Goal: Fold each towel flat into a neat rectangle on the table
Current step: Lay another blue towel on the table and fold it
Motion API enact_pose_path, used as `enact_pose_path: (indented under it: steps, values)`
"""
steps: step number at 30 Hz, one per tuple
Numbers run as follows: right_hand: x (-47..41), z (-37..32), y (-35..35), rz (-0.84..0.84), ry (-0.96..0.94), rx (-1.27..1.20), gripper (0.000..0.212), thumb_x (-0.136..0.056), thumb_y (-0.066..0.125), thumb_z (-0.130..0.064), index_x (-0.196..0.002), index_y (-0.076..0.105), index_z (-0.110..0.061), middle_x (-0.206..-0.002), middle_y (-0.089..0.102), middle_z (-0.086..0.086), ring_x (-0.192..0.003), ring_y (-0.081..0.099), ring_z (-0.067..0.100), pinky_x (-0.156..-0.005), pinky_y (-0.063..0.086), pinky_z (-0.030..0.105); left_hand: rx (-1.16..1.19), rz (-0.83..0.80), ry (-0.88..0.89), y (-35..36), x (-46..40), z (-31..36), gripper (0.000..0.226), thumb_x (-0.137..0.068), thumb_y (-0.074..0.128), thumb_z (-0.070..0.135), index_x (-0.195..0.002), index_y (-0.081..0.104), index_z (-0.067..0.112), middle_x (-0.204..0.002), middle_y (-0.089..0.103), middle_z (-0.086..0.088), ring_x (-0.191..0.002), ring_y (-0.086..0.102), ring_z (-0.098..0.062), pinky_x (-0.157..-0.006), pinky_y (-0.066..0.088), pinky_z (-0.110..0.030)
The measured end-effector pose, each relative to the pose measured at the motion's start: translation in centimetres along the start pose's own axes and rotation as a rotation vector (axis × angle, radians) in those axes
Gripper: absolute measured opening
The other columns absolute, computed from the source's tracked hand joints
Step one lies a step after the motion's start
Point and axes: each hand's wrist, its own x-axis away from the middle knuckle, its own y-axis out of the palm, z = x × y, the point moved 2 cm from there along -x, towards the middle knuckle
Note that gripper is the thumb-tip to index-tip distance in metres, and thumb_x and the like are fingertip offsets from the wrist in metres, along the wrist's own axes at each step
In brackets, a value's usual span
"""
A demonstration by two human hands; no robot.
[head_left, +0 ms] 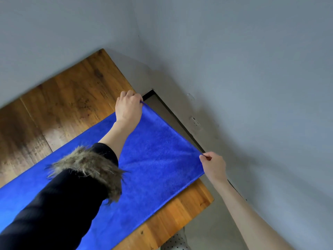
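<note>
A bright blue towel (155, 159) lies spread along the wooden table (68, 98), running from the lower left to the table's far end. My left hand (128, 107) pinches the towel's far left corner, its arm in a black sleeve with a fur cuff. My right hand (213, 166) pinches the far right corner, just past the table's edge. The towel's end edge is stretched taut between the two hands. Its near part is hidden under my left sleeve and runs out of view.
The table stands in a corner between grey walls (252, 69). A wall socket (195, 121) sits low on the right wall. A narrow gap of floor (212, 228) runs between the table's end and that wall. A white dotted object (175, 242) shows at the bottom.
</note>
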Motion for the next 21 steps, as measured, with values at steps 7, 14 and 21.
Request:
enact_pose_path:
  steps: [7,14,21]
  values:
    - [-1.0,-2.3,-3.3,0.2,-0.023,-0.151,0.012,-0.092,0.055,-0.02,-0.088,0.059,-0.009,-0.077,0.056,-0.002,-0.076,0.052,0.017,-0.068,0.036,0.026,0.204,0.095,0.08,-2.2,-0.9,1.6,0.024,-0.093,0.045,0.004,-0.104,0.065,0.006,-0.107,0.063,-0.011,-0.1,0.054,-0.028,-0.079,0.04,-0.034]
    - [4.1,-5.1,-1.3,-0.06,-0.21,-0.13,0.008,-0.087,0.058,-0.012,-0.083,0.057,-0.019,-0.073,0.056,-0.008,-0.064,0.051,0.0,-0.052,0.039,0.008,0.194,0.128,0.111,-4.5,4.4,-4.5,0.016,-0.091,0.051,0.007,-0.096,0.066,0.007,-0.1,0.067,-0.008,-0.096,0.057,-0.027,-0.081,0.041,-0.037]
    - [14.3,-8.5,3.6,-0.378,-0.355,-0.065,0.018,-0.085,0.056,-0.009,-0.079,0.056,-0.026,-0.08,0.059,-0.012,-0.076,0.055,0.0,-0.059,0.04,0.007,0.266,0.152,0.098,-8.6,13.9,-13.1,0.016,-0.089,0.054,0.003,-0.098,0.067,0.006,-0.099,0.065,-0.008,-0.095,0.058,-0.028,-0.08,0.042,-0.034]
